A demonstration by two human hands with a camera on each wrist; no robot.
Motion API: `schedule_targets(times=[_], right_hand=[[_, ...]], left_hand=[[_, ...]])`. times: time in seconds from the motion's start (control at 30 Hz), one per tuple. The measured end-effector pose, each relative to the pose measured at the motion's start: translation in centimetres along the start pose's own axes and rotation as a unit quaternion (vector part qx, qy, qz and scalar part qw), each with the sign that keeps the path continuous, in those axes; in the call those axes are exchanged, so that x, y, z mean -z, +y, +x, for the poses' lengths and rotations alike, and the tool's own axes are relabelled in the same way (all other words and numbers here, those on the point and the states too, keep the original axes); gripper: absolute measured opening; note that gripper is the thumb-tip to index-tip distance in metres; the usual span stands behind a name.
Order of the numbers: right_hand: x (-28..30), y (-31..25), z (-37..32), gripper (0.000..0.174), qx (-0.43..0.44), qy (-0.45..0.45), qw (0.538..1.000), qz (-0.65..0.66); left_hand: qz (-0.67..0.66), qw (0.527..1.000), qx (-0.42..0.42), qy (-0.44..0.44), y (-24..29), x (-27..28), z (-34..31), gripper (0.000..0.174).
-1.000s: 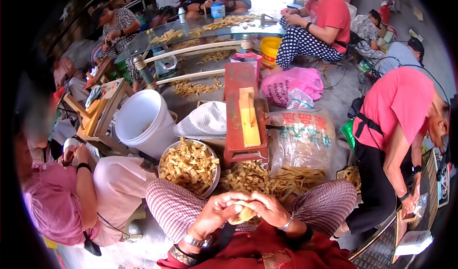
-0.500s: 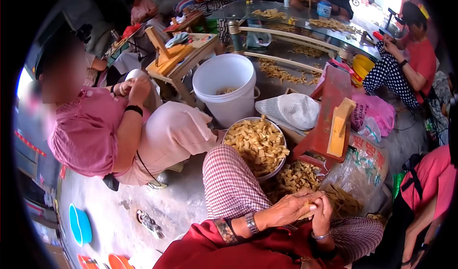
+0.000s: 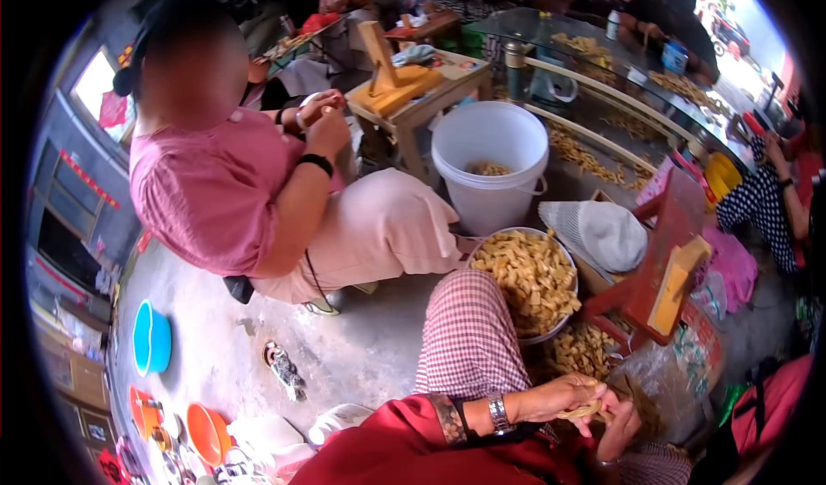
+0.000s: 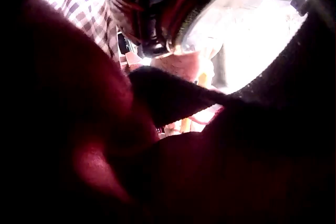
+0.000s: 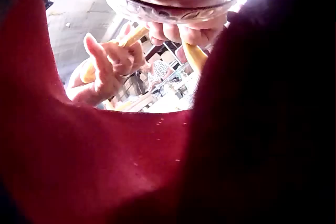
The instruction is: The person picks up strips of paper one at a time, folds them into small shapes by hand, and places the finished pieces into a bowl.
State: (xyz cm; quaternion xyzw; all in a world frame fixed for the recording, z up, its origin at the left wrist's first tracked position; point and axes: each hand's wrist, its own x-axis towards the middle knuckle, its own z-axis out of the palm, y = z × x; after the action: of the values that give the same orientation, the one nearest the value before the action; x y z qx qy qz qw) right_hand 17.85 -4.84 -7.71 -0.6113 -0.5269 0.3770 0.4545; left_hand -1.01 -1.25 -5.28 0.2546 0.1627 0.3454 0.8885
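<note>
My left hand (image 3: 564, 399), a metal watch at its wrist, pinches a pale yellow strip (image 3: 585, 411) above my checked lap. Fingers of my right hand (image 3: 621, 425) grip the same strip from the other side, so it bends between both hands. In the right wrist view, yellow strip (image 5: 195, 56) hangs by the right fingers and another length runs through the left hand. A dark sleeve fills most of the left wrist view. Just past my knee stands a basin (image 3: 575, 307) heaped with folded yellow pieces (image 3: 525, 278), with more pieces (image 3: 581, 350) on the floor.
A red bench (image 3: 645, 261) carrying a wooden block (image 3: 678, 283) stands beyond my hands. Behind the basin are a grey hat (image 3: 602, 235) and a white bucket (image 3: 490, 154). A person in pink (image 3: 224, 184) sits to the left; blue (image 3: 151, 337) and orange basins (image 3: 206, 433) lie on the floor.
The head view has swung left, bringing the seated person and floor basins into fuller view. My hands, earlier clasped closely together over the strip, are now slightly apart with more of it showing.
</note>
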Motion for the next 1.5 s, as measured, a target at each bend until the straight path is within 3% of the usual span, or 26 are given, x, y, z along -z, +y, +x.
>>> schedule_targets(times=[0.03, 0.17, 0.23, 0.33, 0.43, 0.47, 0.57, 0.77, 0.9, 1.0, 1.03, 1.13, 1.43, 1.5], right_hand=[[1.1, 0.8, 0.4, 0.035, 0.036, -0.020, 0.998, -0.056], [3.1, 3.3, 1.2, 0.037, 0.002, 0.035, 0.996, -0.083], [3.9, 3.3, 1.5, 0.033, -0.068, 0.015, 0.997, -0.022], [2.8, -0.4, 1.1, 0.027, -0.104, -0.175, 0.979, 0.034], [0.3, -3.3, 0.7, 0.021, -0.123, -0.234, 0.961, 0.081], [0.5, -4.1, 0.7, 0.024, -0.151, -0.296, 0.939, 0.085], [-0.8, -2.7, 0.6, 0.020, -0.123, -0.248, 0.956, 0.096], [-1.3, -2.2, 1.1, 0.016, -0.119, -0.238, 0.960, 0.084], [-2.3, -3.2, 0.9, 0.027, -0.143, -0.210, 0.962, 0.100], [-1.2, -4.1, 2.0, 0.018, -0.036, -0.229, 0.972, -0.028], [-0.6, -5.2, 2.4, 0.019, -0.027, -0.230, 0.971, -0.052], [0.9, -5.6, 3.9, 0.022, -0.007, -0.229, 0.972, -0.047], [4.9, -8.4, 12.8, 0.025, 0.161, -0.118, 0.969, -0.145], [5.6, -8.9, 15.0, 0.028, 0.149, -0.096, 0.968, -0.180]], left_hand=[[-0.023, 1.000, -0.002, -0.007, -0.1, 0.1, 0.0, 0.043], [-0.076, 0.997, -0.001, 0.020, 1.3, 1.0, -0.5, 0.043], [-0.086, 0.995, -0.026, 0.034, 2.2, 1.2, -0.7, 0.043], [-0.063, 0.995, -0.056, 0.058, 2.5, 1.9, -0.4, 0.045], [0.001, 0.995, -0.035, 0.095, 2.7, 1.1, 0.2, 0.045], [0.017, 0.996, -0.026, 0.079, 2.2, 1.3, 0.4, 0.045], [0.139, 0.984, -0.014, 0.108, 1.4, 1.4, 0.8, 0.045], [0.288, 0.936, -0.017, 0.202, 1.5, 1.0, 0.7, 0.030], [0.254, 0.951, -0.026, 0.173, 1.3, 1.9, 0.6, 0.019], [0.203, 0.962, -0.058, 0.172, 3.8, 1.6, 0.1, 0.013], [0.217, 0.948, -0.043, 0.227, 4.8, 1.3, 0.2, 0.012], [0.130, 0.961, -0.072, 0.235, 6.2, 1.6, 0.9, 0.010], [0.200, 0.942, -0.142, 0.230, 10.5, -1.1, 9.5, 0.010], [0.236, 0.935, -0.154, 0.213, 11.7, -1.7, 11.5, 0.011]])
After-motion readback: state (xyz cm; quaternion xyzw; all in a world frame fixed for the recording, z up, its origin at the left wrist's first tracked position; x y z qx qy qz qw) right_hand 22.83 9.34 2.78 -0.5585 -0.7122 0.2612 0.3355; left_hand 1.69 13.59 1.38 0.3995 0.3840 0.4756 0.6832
